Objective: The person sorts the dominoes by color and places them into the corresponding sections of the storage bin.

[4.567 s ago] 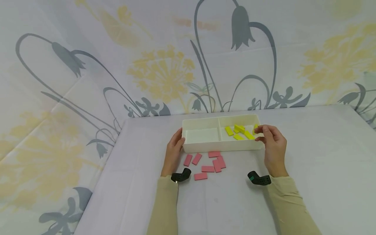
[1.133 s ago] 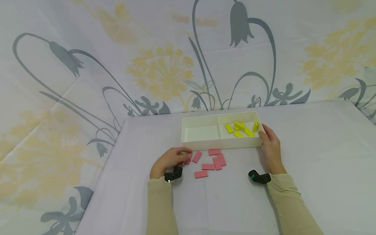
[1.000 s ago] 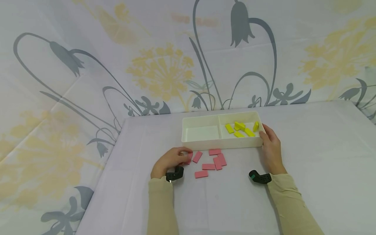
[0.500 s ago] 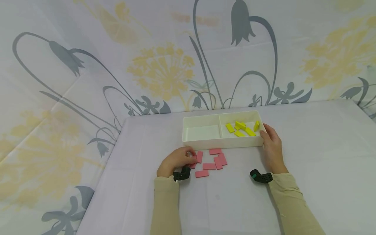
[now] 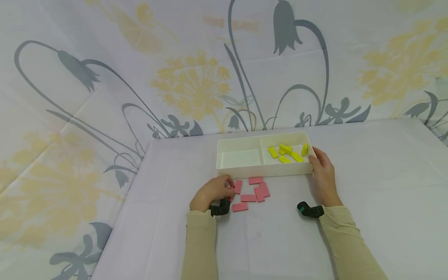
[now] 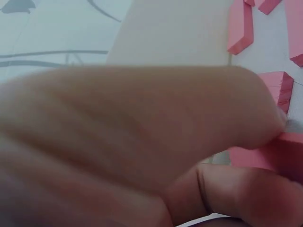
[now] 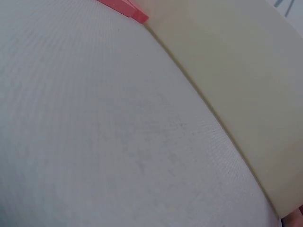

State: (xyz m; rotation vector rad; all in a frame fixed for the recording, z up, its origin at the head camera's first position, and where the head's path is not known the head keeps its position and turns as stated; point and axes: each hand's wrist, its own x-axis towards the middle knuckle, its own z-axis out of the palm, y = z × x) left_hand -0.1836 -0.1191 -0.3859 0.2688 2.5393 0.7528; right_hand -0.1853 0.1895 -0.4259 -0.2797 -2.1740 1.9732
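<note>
A white two-compartment tray [image 5: 260, 170] lies on the table, its left half bare and several yellow blocks [image 5: 285, 152] in its right half. Several pink blocks [image 5: 257, 190] lie scattered in front of it. My left hand [image 5: 228, 186] sits at the left edge of that group with its fingers curled. In the left wrist view its thumb and a finger pinch a pink block [image 6: 289, 149], which the hand mostly hides in the head view. My right hand [image 5: 314, 158] rests with straight fingers against the tray's right end.
A pale cloth covers the table [image 5: 367, 202], and a flowered sheet [image 5: 196, 77] hangs behind it and to the left. The right wrist view shows only cloth, the tray wall [image 7: 246, 94] and a pink block's corner [image 7: 124, 7].
My left hand left the tray's left end, dropped to the pink blocks and slid right over the last second. My right hand released a yellow block and settled against the tray's right end.
</note>
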